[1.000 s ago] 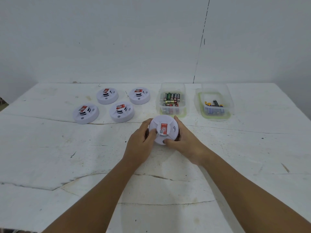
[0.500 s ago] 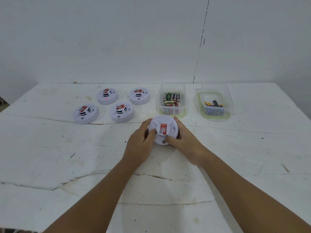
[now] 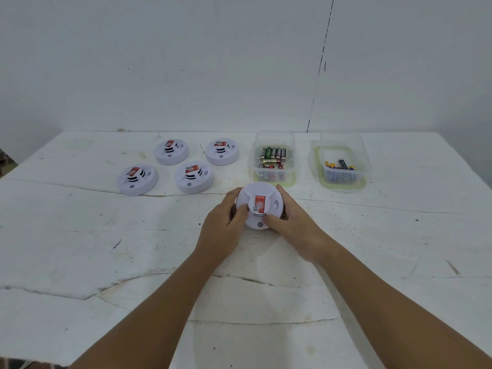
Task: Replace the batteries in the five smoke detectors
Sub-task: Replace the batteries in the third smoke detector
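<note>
Both hands are clasping the round white plastic smoke detector with the red label (image 3: 259, 206) — the left hand (image 3: 222, 230) is curling round its left edge, the right hand (image 3: 288, 222) gripping its right, thumbs lying on top. It is sitting on the cracked white table (image 3: 106, 249). Beyond the grip, four matching white smoke detectors (image 3: 194, 177) are waiting to the left — two clear plastic battery tubs (image 3: 274, 161) to the right.

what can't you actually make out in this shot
- Underside and battery compartment of the held smoke detector, head view: it faces the table, with the left hand and right hand gripping its rim.
- Battery labels in the left container and right container: too small, blurred by the plastic walls.
- Whether these batteries are new or used: not shown.
</note>
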Available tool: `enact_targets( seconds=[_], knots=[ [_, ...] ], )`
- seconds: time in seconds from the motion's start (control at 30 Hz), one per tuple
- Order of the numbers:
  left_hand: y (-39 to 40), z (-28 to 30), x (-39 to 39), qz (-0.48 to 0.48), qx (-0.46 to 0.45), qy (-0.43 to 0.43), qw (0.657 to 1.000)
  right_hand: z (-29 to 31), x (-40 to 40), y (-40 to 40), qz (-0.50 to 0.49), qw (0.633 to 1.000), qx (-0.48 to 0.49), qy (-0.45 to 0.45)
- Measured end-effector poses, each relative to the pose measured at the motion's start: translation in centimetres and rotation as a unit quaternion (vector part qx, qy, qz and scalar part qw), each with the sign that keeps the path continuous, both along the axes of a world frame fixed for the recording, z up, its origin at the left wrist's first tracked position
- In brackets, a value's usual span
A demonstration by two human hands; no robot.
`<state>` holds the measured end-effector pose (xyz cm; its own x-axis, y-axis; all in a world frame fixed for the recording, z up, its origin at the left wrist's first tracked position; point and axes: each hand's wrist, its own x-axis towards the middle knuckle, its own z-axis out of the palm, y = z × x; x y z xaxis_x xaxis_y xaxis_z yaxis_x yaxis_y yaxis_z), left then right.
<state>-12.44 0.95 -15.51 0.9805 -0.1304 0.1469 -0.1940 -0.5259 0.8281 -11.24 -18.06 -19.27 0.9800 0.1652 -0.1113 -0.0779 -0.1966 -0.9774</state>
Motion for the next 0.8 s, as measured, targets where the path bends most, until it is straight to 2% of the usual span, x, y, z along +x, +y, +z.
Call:
enact_targets(
  seconds=[0.8],
  knots=[
    [0.09,-0.17,-0.07,-0.004,-0.016,0.003,1.000,-0.59,0.27,0.02,-0.008,1.000,0.002,0.003]
  ],
)
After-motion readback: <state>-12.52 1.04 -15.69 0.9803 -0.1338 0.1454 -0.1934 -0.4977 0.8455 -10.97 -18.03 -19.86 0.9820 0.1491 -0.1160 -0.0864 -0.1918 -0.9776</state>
